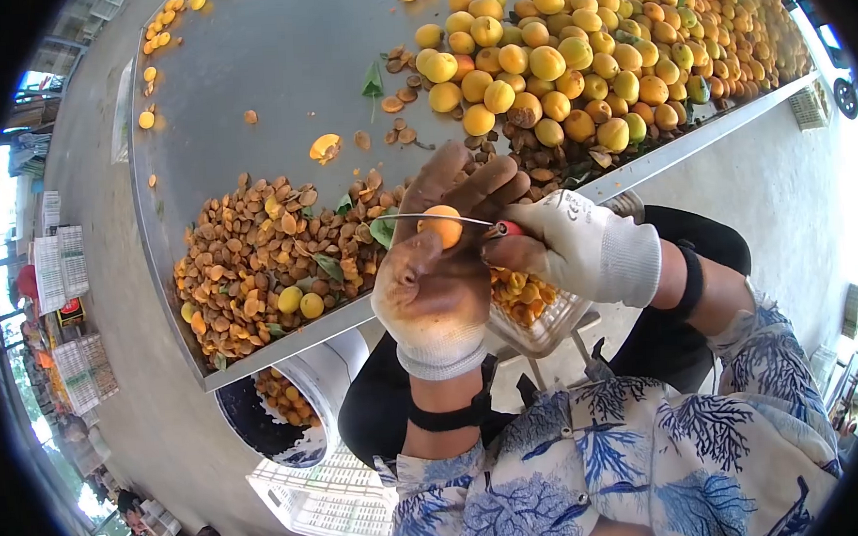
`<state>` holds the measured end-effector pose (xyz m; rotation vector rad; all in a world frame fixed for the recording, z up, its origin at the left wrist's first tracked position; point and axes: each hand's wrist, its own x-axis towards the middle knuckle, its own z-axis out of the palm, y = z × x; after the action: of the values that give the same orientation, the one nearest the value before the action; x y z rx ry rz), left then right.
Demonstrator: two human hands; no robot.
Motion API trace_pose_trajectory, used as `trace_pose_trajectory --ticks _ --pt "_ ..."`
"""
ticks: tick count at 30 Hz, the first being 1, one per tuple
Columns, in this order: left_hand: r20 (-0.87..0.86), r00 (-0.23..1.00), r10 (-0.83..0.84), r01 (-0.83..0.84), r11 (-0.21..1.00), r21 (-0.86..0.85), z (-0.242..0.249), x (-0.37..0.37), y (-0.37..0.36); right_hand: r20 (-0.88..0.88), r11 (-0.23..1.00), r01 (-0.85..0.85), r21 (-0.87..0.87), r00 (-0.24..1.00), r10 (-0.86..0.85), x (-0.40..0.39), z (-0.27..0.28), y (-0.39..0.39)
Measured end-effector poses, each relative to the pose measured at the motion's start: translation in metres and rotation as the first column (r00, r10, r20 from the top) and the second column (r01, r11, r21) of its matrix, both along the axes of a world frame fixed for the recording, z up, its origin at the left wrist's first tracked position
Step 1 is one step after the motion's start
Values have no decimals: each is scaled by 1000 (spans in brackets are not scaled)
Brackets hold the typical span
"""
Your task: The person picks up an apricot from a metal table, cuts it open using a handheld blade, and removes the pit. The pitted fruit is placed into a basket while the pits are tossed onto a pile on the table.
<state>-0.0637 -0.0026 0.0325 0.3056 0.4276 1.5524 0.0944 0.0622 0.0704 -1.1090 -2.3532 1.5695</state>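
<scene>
Head view shows us a wide metal table (273,72) with a big heap of whole apricots (573,57) on its far side and a pile of pits (263,248) nearer. Below its edge stands a bucket (305,410). Our left hand (439,277), in a stained glove, grasps one apricot (441,226). Our right hand (583,250) is clenched on a red-handled knife (465,220) touching this fruit.

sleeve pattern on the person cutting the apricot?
White sleeves with a blue coral-like branching print; clearest in the head view.
</scene>
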Motion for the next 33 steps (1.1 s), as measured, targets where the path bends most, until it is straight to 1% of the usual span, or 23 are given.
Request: trace_pose_trajectory --ticks 2,3,4,5,6,7,8,9,11,14,15,16,17,18,20,22,23,25,26,28,29,30,33 --pt "27 1000 5 -5 1000 4 -2 1 0 185 996 -59 73 982 45 -5 0 -3" --pt "-41 999 21 -22 999 -24 -3 2 0 187 996 -60 72 981 46 -5 -5 -4" --pt "-107 994 35 -40 998 -51 -5 3 0 81 996 -29 89 996 22 -6 -13 -6" --pt "-104 994 36 -42 998 -53 -8 3 0 -25 995 3 104 1000 0 -6 -19 -8" --pt "-158 986 50 -57 998 -40 -12 3 1 -22 995 1 103 1000 1 -7 -22 -8" --pt "-212 975 64 -71 997 -26 -13 3 1 -69 1000 3 -21 998 -5 -8 -23 -8" --pt "-210 975 66 -73 997 -25 -13 3 0 -115 989 0 -145 993 -16 -9 -25 -8" --pt "-249 966 65 -77 996 -41 -12 2 0 -113 990 -3 -144 994 -14 -10 -27 -8" --pt "-287 956 63 -84 995 -60 -10 1 -2 -268 919 -20 -394 959 -94 -12 -31 -9" --pt "-282 958 46 -61 997 -44 -4 2 -3 -209 920 -33 -390 976 -53 -10 -19 -8" --pt "-291 955 51 -69 996 -52 1 3 -2 -146 991 -13 -136 989 -7 -9 -18 -9" --pt "-301 952 56 -77 995 -59 4 3 -1 -147 990 -12 -138 989 -9 -9 -15 -9" --pt "-302 952 53 -75 995 -60 5 4 -1 -74 998 22 65 997 -17 -9 -13 -9" --pt "-342 936 85 -110 993 -53 6 5 0 -3 962 40 269 999 -41 -10 -11 -8" --pt "-375 919 124 -150 988 -43 11 6 0 -6 954 46 297 999 -47 -10 -15 -8" --pt "-416 907 67 -132 983 -130 18 4 -2 -43 955 38 293 999 -27 -11 -17 -8" --pt "-417 906 70 -134 983 -128 16 4 -2 -45 955 37 294 999 -24 -12 -17 -7" --pt "-487 867 102 -164 983 -86 10 6 -3 -117 997 4 83 993 6 -11 -16 -6" --pt "-488 867 100 -163 983 -89 10 4 -3 -118 997 5 80 993 5 -12 -15 -6" --pt "-509 857 83 -125 991 -47 10 3 -4 -129 990 -23 -140 992 5 -13 -11 -8" --pt "-507 858 79 -121 991 -50 9 3 -3 -127 996 20 -84 991 -30 -14 -14 -13" --pt "-502 861 87 -126 991 -45 9 4 -2 -126 996 21 -84 991 -32 -16 -16 -17" --pt "-492 863 116 -158 986 -45 10 3 -3 -310 954 68 -292 937 -161 -27 -26 -23"
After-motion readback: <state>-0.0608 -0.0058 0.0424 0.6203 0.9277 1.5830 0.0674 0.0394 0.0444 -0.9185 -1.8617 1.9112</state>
